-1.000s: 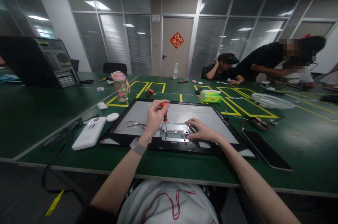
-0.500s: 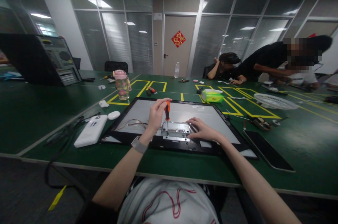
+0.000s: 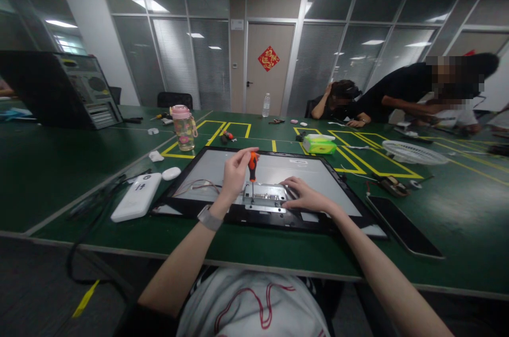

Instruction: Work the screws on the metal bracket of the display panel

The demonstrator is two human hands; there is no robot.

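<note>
My left hand (image 3: pixel 235 171) is closed on an orange-and-black screwdriver (image 3: pixel 253 166), held upright. Its shaft runs down to the left part of a silver metal bracket (image 3: pixel 264 209). My right hand (image 3: pixel 304 195) grips the bracket's right end, thumb towards me and fingers curled over the far side; what lies under the fingers is partly hidden. The bracket sits on the near half of a flat display panel (image 3: pixel 222 165) with a black frame, lying on the table. Thin wires (image 3: pixel 199 184) run across the panel left of my left hand.
Left of the panel lie a white power bank (image 3: pixel 137 198), a white oval case (image 3: pixel 171 174) and black cables. A pink-lidded bottle (image 3: pixel 183 130) stands behind. To the right are a black phone-like slab (image 3: pixel 403 225) and a green pack (image 3: pixel 319 144). Two people are across the green table (image 3: pixel 278 255).
The screwdriver handle has turned slightly in my left hand, its fingers shifting a little. My right hand and the bracket stay where they were.
</note>
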